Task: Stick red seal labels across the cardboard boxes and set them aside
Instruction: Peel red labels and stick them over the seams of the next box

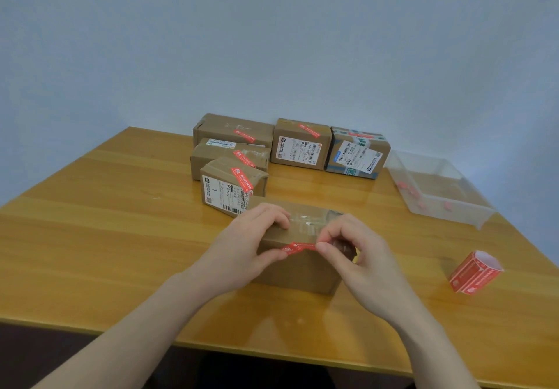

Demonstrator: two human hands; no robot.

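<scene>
A brown cardboard box (298, 267) with clear tape on its lid sits in front of me at the middle of the table. A red seal label (298, 247) is stretched along the box's near top edge. My left hand (248, 246) pinches its left end, with the fingers resting on the lid. My right hand (360, 255) pinches the right end. Behind the box stand several cardboard boxes, each with a red label across it, the nearest one (233, 187) just beyond my left hand.
A roll of red seal labels (474, 270) lies on the wooden table (106, 237) to the right. A clear plastic tray (438, 189) holding a few small red pieces sits at the back right. The wall is right behind the boxes.
</scene>
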